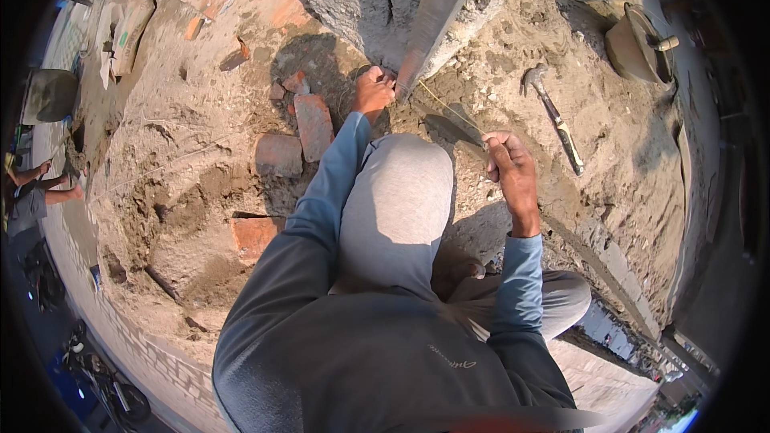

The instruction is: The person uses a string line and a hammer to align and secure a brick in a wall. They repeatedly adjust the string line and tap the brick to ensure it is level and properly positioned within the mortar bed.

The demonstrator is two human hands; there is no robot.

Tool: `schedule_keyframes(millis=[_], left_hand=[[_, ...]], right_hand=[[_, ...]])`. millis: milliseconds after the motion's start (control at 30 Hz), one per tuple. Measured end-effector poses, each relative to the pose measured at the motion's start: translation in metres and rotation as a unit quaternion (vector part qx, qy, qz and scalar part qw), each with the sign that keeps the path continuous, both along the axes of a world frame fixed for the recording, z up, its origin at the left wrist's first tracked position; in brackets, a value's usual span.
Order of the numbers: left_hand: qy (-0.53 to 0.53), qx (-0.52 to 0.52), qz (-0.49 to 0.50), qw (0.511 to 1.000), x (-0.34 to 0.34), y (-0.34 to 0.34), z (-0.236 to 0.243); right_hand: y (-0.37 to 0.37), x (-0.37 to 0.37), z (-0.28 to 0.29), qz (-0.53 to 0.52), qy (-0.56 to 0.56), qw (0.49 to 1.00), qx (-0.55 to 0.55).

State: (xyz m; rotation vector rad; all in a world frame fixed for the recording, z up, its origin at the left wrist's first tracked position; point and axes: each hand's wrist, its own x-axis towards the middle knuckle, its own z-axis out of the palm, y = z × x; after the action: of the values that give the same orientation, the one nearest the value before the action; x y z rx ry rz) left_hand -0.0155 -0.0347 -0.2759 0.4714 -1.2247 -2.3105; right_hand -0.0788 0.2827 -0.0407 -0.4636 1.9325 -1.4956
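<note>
My left hand is closed beside the foot of a long flat straightedge, which stands against the corner of a rough grey concrete column. What its fingers hold, if anything, is hidden. My right hand is closed, pinching a thin yellow string between thumb and fingers. The string runs taut from the foot of the straightedge down to the right hand. Below it lies a dark pointed shape, which may be a trowel blade or a shadow. A claw hammer rests on the sandy ground right of my right hand.
Broken red bricks lie left of my left hand, with another brick nearer my left arm. A round dark pan stands at far right. A torn sack lies far left; another person is at the left rim.
</note>
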Motion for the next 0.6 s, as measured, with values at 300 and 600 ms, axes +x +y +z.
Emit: schedule_keyframes(millis=[300,600], left_hand=[[-0.113,-0.041,0.123,0.985,0.031,-0.001,0.099],[0.021,-0.021,0.141,0.989,0.034,-0.006,0.155]], right_hand=[[-0.001,0.002,-0.012,0.011,0.007,1.0,0.019],[0.005,0.002,-0.014,-0.002,-0.012,1.0,-0.002]])
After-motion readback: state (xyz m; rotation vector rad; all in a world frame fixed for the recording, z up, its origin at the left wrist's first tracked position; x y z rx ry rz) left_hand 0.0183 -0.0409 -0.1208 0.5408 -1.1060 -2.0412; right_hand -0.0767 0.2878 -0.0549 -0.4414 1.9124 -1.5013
